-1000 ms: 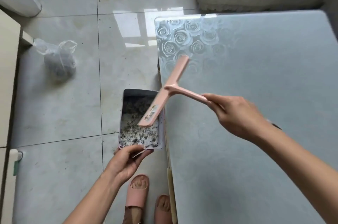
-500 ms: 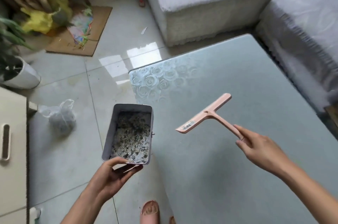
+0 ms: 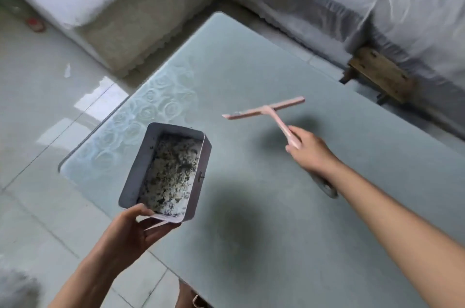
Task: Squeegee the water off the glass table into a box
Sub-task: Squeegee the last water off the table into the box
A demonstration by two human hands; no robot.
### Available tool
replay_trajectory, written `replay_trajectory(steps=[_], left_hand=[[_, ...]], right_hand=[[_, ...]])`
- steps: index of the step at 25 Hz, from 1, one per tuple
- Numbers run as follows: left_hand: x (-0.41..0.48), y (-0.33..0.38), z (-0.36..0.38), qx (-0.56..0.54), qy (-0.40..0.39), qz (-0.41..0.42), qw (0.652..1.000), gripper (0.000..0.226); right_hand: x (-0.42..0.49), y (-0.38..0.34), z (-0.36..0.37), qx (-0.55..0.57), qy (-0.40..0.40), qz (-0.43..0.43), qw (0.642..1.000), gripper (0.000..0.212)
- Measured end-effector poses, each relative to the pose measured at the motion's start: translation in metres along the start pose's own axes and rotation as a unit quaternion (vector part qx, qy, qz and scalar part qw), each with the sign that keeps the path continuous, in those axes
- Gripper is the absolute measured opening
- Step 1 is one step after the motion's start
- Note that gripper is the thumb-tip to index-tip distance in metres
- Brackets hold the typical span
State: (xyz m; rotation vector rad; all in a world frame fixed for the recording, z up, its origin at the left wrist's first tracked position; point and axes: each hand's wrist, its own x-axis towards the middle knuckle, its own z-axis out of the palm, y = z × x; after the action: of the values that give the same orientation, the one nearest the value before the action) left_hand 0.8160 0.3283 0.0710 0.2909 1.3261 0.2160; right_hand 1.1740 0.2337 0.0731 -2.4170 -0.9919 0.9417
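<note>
Here the tiled floor (image 3: 37, 111) lies open along the left, up to the rounded near-left corner of the glass table (image 3: 251, 76), whose left edge runs diagonally toward the sofa (image 3: 125, 5) at the top. Roses are etched along that edge; the rest of the tabletop is bare, with two soft shadows on it. The left hand (image 3: 130, 232) is closed on the near end of the box (image 3: 133, 171), thumb over the rim, fingers underneath, holding it tilted above the table's left edge. The box is a grey rectangular tin, open on top, with a speckled mess of pale and dark bits covering its bottom. To the right, the right hand (image 3: 309, 151) is wrapped around the end of the handle of a pink squeegee (image 3: 264, 110), lifted over the middle of the table. Its blade bar points away from the hand, well apart from the box. A second sofa (image 3: 377, 5) borders the table's far right edge.
</note>
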Motion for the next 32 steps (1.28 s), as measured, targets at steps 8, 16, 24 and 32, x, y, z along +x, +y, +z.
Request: replay_trajectory(steps=[8,16,24,32], left_hand=[[0.058,0.088,0.046,0.181,-0.057,-0.005,0.982,0.038],[0.059,0.096,0.083,0.281,-0.076,-0.036,0.956,0.037],[0.066,0.07,0.117,0.351,-0.094,-0.048,0.93,0.041],[0.048,0.048,0.132,0.366,-0.092,-0.048,0.925,0.038]], right_hand=[[0.047,-0.006,0.046,-0.043,0.072,0.097,0.992,0.055],[-0.147,0.025,0.077,-0.017,0.045,0.169,0.984,0.056],[-0.029,0.097,-0.016,-0.043,0.11,0.243,0.963,0.072],[-0.174,0.099,0.033,-0.027,0.119,0.239,0.963,0.059]])
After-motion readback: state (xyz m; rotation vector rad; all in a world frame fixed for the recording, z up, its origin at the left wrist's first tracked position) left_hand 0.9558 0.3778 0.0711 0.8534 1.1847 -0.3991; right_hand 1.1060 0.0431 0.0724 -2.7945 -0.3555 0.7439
